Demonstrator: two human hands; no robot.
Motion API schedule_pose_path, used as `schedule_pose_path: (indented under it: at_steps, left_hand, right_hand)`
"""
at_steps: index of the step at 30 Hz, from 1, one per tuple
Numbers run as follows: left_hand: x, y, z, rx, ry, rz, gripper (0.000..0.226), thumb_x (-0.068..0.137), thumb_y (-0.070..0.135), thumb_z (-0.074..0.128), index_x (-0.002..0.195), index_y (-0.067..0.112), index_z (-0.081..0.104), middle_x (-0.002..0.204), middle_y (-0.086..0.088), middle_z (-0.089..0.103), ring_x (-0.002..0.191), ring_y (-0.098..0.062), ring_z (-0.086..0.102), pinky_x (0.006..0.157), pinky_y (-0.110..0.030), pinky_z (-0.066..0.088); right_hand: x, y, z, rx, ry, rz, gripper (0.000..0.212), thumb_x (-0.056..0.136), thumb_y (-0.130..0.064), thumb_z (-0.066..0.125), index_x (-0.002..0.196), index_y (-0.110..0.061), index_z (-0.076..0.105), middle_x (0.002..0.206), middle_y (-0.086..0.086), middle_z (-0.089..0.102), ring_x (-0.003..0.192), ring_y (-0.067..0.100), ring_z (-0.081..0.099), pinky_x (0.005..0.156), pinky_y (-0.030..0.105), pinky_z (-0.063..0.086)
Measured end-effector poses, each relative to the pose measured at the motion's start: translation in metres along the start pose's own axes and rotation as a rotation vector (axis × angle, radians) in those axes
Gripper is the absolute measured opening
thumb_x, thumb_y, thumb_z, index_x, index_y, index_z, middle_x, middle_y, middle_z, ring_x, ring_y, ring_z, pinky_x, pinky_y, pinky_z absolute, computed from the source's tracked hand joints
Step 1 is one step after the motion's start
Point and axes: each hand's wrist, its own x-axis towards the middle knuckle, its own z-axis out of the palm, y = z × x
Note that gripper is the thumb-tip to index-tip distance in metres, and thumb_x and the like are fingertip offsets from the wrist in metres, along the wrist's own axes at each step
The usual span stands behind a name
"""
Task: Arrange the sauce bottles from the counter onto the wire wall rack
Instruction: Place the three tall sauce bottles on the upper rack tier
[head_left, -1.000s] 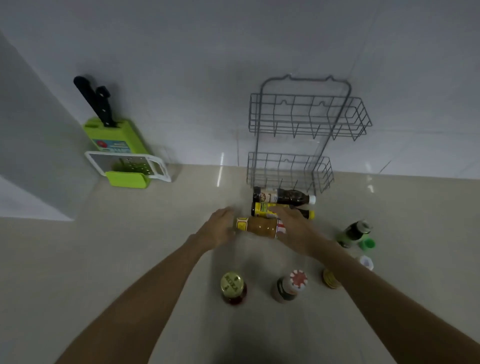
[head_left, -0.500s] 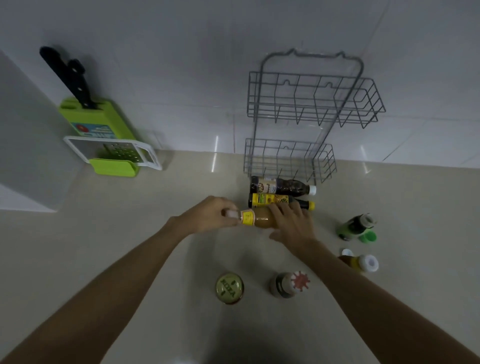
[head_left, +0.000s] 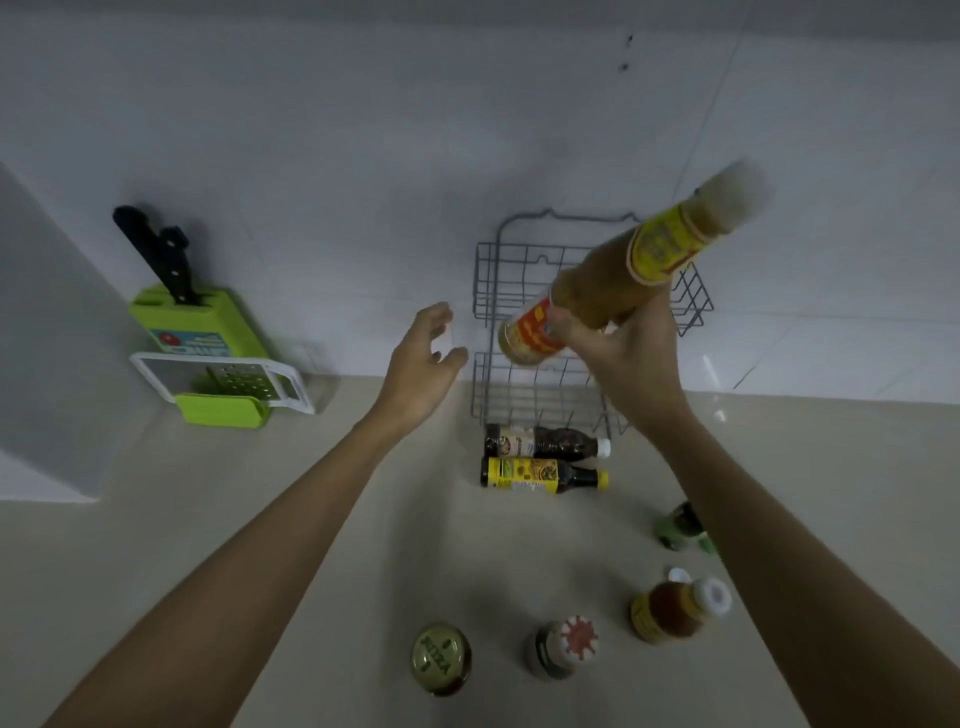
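My right hand (head_left: 626, 358) grips an orange-brown sauce bottle (head_left: 618, 275) with yellow and red labels, held tilted in the air in front of the grey wire wall rack (head_left: 488, 291), its white cap up and to the right. My left hand (head_left: 423, 358) hovers open just left of the rack, holding nothing. Two dark bottles lie on their sides on the counter below the rack: one with a white cap (head_left: 545, 442) and one with a yellow label (head_left: 540, 475). Both rack baskets look empty.
Near the counter's front stand a gold-lidded jar (head_left: 440, 659), a bottle with a red-and-white cap (head_left: 563, 647) and an orange bottle with a white cap (head_left: 678, 610). A green bottle (head_left: 680, 525) shows beside my right forearm. A green knife block with a grater (head_left: 208, 358) stands at the left.
My right hand has lifted the orange-brown bottle off the counter up in front of the rack. My left hand has let go of its cap end and opened.
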Motion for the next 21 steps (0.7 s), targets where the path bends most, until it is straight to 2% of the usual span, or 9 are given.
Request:
schedule_pose_path:
  at_steps: [3, 5, 7, 11, 13, 15, 18, 21]
  left_hand:
    - [0.014, 0.015, 0.009, -0.004, -0.084, -0.045, 0.08, 0.092, 0.017, 0.059, 0.156, 0.021, 0.009, 0.163, 0.002, 0.015, 0.149, -0.017, 0.02, 0.121, -0.037, 0.021]
    - [0.019, 0.025, 0.016, -0.007, -0.126, -0.081, 0.084, 0.092, 0.02, 0.058, 0.156, 0.024, 0.003, 0.164, 0.003, 0.009, 0.149, -0.022, 0.02, 0.121, -0.037, 0.021]
    - [0.021, 0.031, 0.023, -0.009, -0.161, -0.096, 0.086, 0.092, 0.019, 0.057, 0.156, 0.026, 0.0, 0.164, 0.001, 0.01, 0.148, -0.026, 0.024, 0.117, -0.035, 0.024]
    - [0.022, 0.027, 0.029, -0.094, -0.187, -0.125, 0.091, 0.09, 0.012, 0.058, 0.155, 0.028, -0.003, 0.164, 0.0, 0.012, 0.147, -0.03, 0.025, 0.111, -0.031, 0.025]
    - [0.024, 0.024, 0.028, -0.091, -0.204, -0.11, 0.093, 0.088, 0.008, 0.059, 0.155, 0.029, -0.002, 0.163, 0.002, 0.015, 0.148, -0.027, 0.023, 0.109, -0.028, 0.023]
    - [0.025, 0.023, 0.027, -0.087, -0.215, -0.098, 0.095, 0.087, 0.006, 0.06, 0.155, 0.028, -0.001, 0.163, 0.003, 0.017, 0.148, -0.025, 0.021, 0.108, -0.027, 0.021]
    - [0.025, 0.023, 0.029, -0.095, -0.219, -0.105, 0.096, 0.087, 0.006, 0.061, 0.155, 0.027, -0.002, 0.163, 0.002, 0.016, 0.149, -0.024, 0.02, 0.113, -0.032, 0.021]
    - [0.025, 0.022, 0.031, -0.11, -0.204, -0.086, 0.096, 0.084, 0.002, 0.061, 0.155, 0.026, 0.001, 0.16, 0.001, 0.024, 0.147, -0.021, 0.025, 0.108, -0.027, 0.022]
  right_hand:
    - [0.052, -0.015, 0.005, -0.01, 0.054, -0.081, 0.069, 0.072, -0.018, 0.082, 0.127, -0.002, 0.042, 0.111, -0.001, 0.061, 0.1, 0.007, 0.063, 0.087, 0.018, 0.053]
    - [0.078, -0.014, 0.011, -0.066, -0.011, -0.099, 0.071, 0.071, -0.014, 0.082, 0.128, -0.004, 0.041, 0.108, -0.007, 0.059, 0.096, 0.003, 0.06, 0.082, 0.01, 0.05]
    - [0.095, -0.012, 0.02, -0.131, -0.111, -0.089, 0.075, 0.072, -0.011, 0.082, 0.132, -0.006, 0.038, 0.107, -0.012, 0.056, 0.093, 0.001, 0.057, 0.081, 0.009, 0.048]
    - [0.109, 0.001, 0.033, -0.189, -0.314, -0.02, 0.075, 0.073, -0.012, 0.08, 0.134, -0.01, 0.037, 0.117, 0.002, 0.058, 0.108, 0.017, 0.056, 0.095, 0.034, 0.051]
    - [0.111, 0.006, 0.038, -0.198, -0.383, -0.02, 0.07, 0.074, -0.015, 0.079, 0.131, -0.011, 0.039, 0.117, 0.004, 0.058, 0.111, 0.021, 0.057, 0.095, 0.04, 0.052]
    - [0.11, 0.007, 0.043, -0.22, -0.399, -0.033, 0.066, 0.075, -0.015, 0.079, 0.128, -0.01, 0.04, 0.113, 0.002, 0.057, 0.107, 0.019, 0.056, 0.09, 0.032, 0.053]
    - [0.107, 0.008, 0.046, -0.241, -0.35, -0.028, 0.064, 0.075, -0.018, 0.079, 0.127, -0.01, 0.041, 0.111, -0.001, 0.056, 0.099, 0.015, 0.056, 0.076, 0.014, 0.046]
    - [0.101, 0.011, 0.045, -0.264, -0.343, 0.02, 0.064, 0.079, -0.024, 0.076, 0.13, -0.01, 0.039, 0.115, 0.003, 0.059, 0.097, 0.016, 0.057, 0.073, 0.013, 0.044]
